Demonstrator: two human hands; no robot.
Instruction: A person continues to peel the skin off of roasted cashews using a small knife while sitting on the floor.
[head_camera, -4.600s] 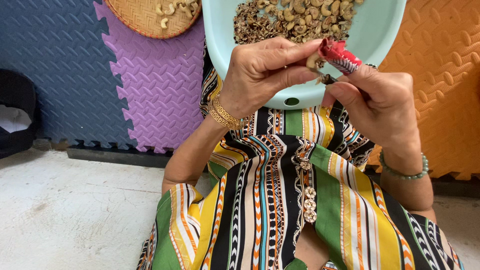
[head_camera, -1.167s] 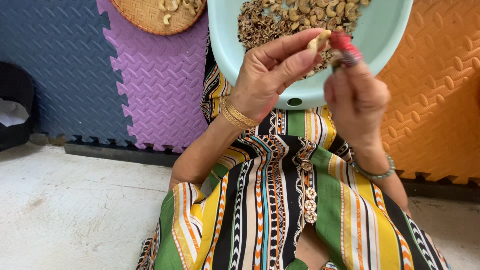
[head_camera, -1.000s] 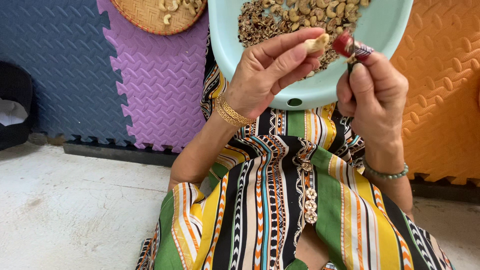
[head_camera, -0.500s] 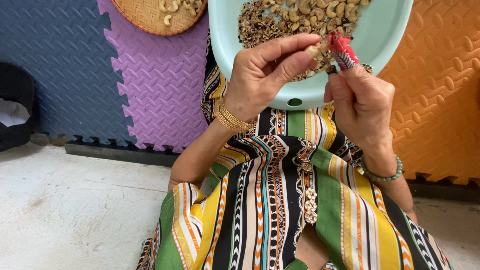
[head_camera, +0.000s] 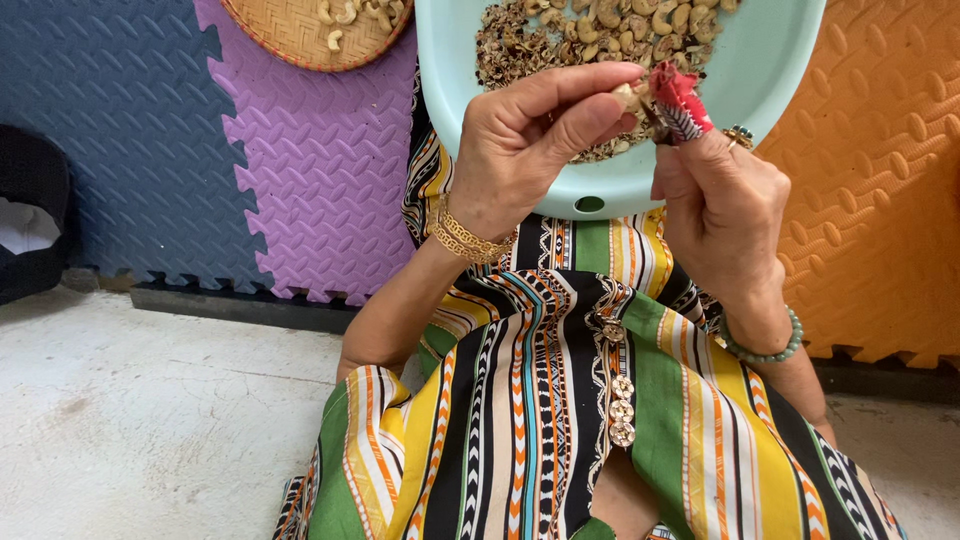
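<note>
The left hand (head_camera: 530, 150) pinches one pale cashew nut (head_camera: 628, 97) between thumb and fingertips, holding it just above the near rim of a pale blue-green plastic basin (head_camera: 770, 70). The nut is mostly covered by the fingers, so its long axis cannot be told. The right hand (head_camera: 722, 205) is closed around one small tool with a red cloth-wrapped handle (head_camera: 680, 100); the handle's long axis runs up and slightly left, its top end meeting the nut, and any blade is hidden. In the basin lie many whole cashews and a heap of brown skin flakes (head_camera: 520, 45), too many to count. A round woven tray (head_camera: 300, 35) at upper left holds a few peeled nuts, at least four in sight. Three foam floor mats show: dark blue (head_camera: 110, 110), purple (head_camera: 310, 170) and orange (head_camera: 890, 200). The left wrist wears one gold bracelet (head_camera: 462, 238), the right one green bead bracelet (head_camera: 768, 350).
</note>
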